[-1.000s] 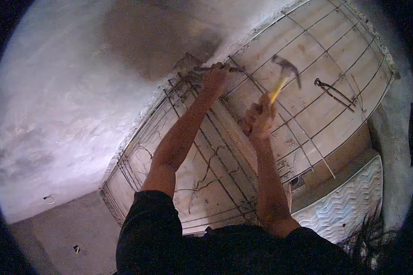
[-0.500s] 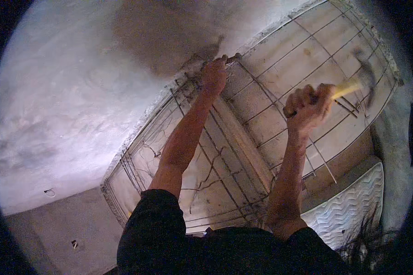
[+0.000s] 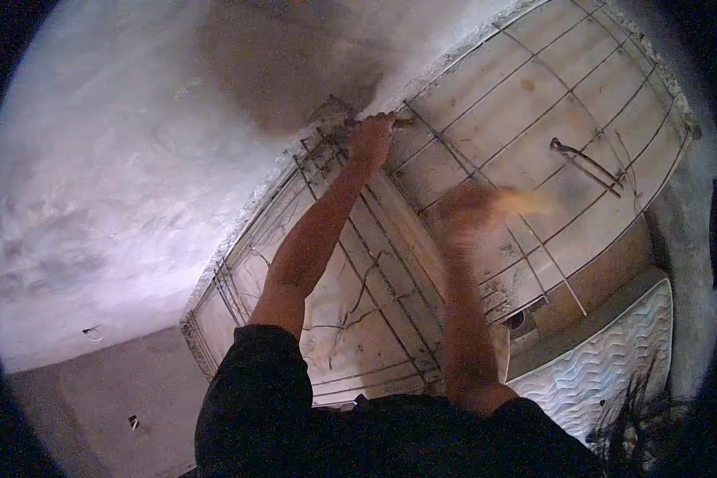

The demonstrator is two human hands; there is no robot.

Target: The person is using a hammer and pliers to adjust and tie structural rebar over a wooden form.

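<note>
My left hand (image 3: 370, 143) is raised and wrapped round a dark chisel (image 3: 405, 123), whose end sticks out to the right of the fist. It is up against the broken concrete edge (image 3: 338, 107) where the plaster stops and the rebar shows. My right hand (image 3: 474, 213) is smeared by motion, lower and to the right of my left one. It grips a hammer by its yellow handle (image 3: 534, 204); the hammer's head is too blurred to make out.
A rebar grid (image 3: 570, 95) crosses the opening's pale panels, with bent bar ends (image 3: 585, 163) sticking out at right. A concrete beam (image 3: 410, 203) runs between the two bays. A quilted mattress (image 3: 605, 358) leans at lower right. Smooth plaster (image 3: 135, 191) covers the left side.
My right hand has swung the hammer down and to the left, from the right part of the grid. My left hand still grips the chisel at nearly the same spot.
</note>
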